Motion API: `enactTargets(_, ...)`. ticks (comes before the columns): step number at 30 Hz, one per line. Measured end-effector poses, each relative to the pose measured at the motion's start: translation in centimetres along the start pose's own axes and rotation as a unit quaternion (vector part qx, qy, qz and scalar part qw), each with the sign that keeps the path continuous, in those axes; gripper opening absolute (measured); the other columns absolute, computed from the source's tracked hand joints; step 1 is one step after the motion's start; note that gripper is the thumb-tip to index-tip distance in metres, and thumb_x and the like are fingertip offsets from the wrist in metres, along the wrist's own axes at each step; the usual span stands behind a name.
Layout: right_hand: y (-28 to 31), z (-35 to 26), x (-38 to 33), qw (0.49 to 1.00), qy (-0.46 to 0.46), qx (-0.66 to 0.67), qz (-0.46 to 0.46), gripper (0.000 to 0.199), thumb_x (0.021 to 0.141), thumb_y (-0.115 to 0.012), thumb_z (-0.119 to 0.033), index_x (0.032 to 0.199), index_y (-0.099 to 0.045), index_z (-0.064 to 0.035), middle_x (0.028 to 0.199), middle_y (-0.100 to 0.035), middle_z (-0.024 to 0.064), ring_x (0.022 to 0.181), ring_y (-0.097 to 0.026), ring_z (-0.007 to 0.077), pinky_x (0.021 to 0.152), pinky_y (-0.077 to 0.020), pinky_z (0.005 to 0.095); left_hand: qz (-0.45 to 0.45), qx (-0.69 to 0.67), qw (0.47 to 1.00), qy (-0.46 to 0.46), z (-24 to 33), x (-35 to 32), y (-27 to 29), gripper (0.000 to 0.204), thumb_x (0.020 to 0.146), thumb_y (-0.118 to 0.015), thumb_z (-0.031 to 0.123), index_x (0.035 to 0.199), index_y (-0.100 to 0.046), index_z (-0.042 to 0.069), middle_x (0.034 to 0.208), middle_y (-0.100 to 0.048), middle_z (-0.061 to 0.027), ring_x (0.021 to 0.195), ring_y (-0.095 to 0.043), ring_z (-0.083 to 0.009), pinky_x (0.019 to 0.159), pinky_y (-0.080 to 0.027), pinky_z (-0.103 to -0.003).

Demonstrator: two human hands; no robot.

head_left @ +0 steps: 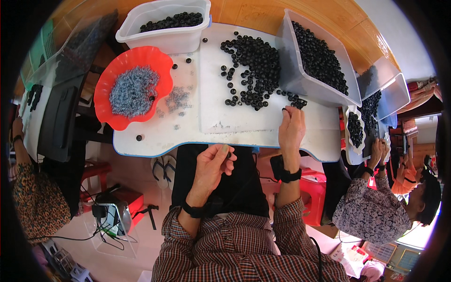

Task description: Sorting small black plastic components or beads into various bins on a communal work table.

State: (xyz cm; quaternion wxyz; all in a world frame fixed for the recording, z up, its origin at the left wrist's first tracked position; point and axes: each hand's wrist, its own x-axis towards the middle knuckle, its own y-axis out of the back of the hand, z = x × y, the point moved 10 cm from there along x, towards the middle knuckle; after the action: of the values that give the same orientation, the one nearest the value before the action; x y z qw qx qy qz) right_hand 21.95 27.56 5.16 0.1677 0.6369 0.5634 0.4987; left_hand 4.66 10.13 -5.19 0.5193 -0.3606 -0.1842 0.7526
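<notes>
The left hand (211,169) is at the centre of the frame, just below the table (155,143), its thumb and forefinger pinching a small dark piece (229,155) — mostly covered by the fingers, so its shape is hard to make out. The right hand (292,131), right of centre, has its fingertips drawn together at the lower edge of a small cluster of black pieces (297,100); whether they grip one cannot be told, since the back of the hand hides the contact.

The main heap of black pieces (256,70) lies at upper centre, so crowded that single pieces blur together. Beside it, a translucent bin (324,89) holds many more; its cloudy wall hides how deep they go. At upper left, a white tub (164,40) conceals the lower part of its black load, and a wavy red bowl (104,96) holds tiny grey-blue bits (134,89), too small to tell apart.

Sandals (163,173) show partly beneath the table. The co-worker at the left (40,202) is cut off by the dark fisheye rim — only a patterned sleeve and forearm read clearly.
</notes>
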Motion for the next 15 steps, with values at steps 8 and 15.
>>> enactTargets(8,0.5,-2.5,-2.6,0.990,0.066,0.126,0.000,0.010,0.088,-0.060,-0.001,0.098,-0.062,-0.0002,0.091,-0.060,0.0154,0.078,-0.060,0.0320,0.068,-0.0495,0.0394,-0.031,-0.004,0.999,-0.018,0.7,0.8,-1.8,0.024,0.100,-0.056,0.022,0.103,-0.065,-0.001,0.086,-0.067,-0.0083,0.061,-0.062,-0.0090,0.049,-0.052,-0.021)
enactTargets(15,0.1,-2.5,-2.4,0.990,0.060,0.125,-0.024,0.014,0.086,-0.063,-0.002,0.100,-0.063,-0.0016,0.091,-0.060,0.0136,0.076,-0.062,0.0297,0.066,-0.0503,0.0381,-0.030,-0.009,0.999,-0.016,0.2,0.6,-1.8,0.024,0.100,-0.055,0.020,0.104,-0.064,-0.001,0.087,-0.067,-0.0087,0.062,-0.062,-0.0097,0.051,-0.052,-0.021)
